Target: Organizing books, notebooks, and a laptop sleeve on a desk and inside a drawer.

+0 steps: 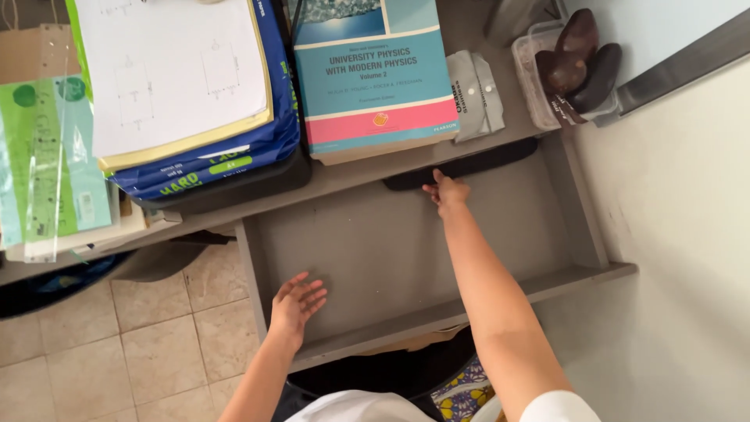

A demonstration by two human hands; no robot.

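Note:
A grey desk drawer is pulled out below me. At its back lies a flat black object, partly under the desk top. My right hand reaches deep into the drawer and its fingers touch the near edge of that black object; whether it grips it I cannot tell. My left hand hovers open over the drawer's front left part, fingers spread, holding nothing.
On the desk top stand a thick blue and pink textbook, a stack of papers and blue pads, a grey pouch and a clear tub with dark objects. A white wall is right; tiled floor left.

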